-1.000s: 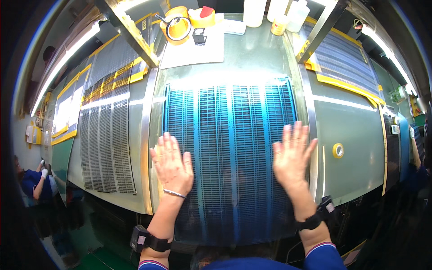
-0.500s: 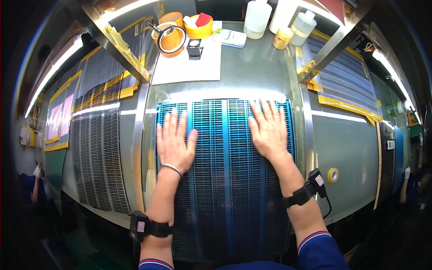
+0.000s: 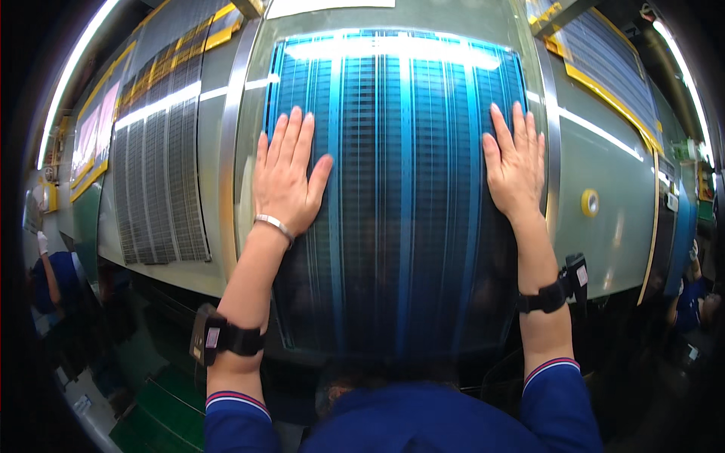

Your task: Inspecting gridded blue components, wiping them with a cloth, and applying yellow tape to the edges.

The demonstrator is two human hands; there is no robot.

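A large sheet (image 3: pixel 370 226) with a blue and black striped pattern lies flat on the glossy work surface in front of me. My left hand (image 3: pixel 287 177), with a silver bangle at the wrist, rests palm down over the sheet's left side, fingers stretched out and thumb apart. Over the right edge of the sheet, my right hand (image 3: pixel 516 170) lies palm down with its fingers extended. Neither hand grips anything. Light glares across the sheet's far part.
Metal rails (image 3: pixel 555 136) flank the surface. To the left lies a dark gridded sheet (image 3: pixel 158 181); to the right are a roll of yellow tape (image 3: pixel 589 201) and a yellow-edged sheet (image 3: pixel 604 90). White paper (image 3: pixel 328 6) shows at the far edge. People (image 3: pixel 57 279) appear at both sides.
The view has shifted toward me, so the bottles and jars are gone from it. Both hands are farther from the sheet's far edge, and my right hand has moved outward to the right.
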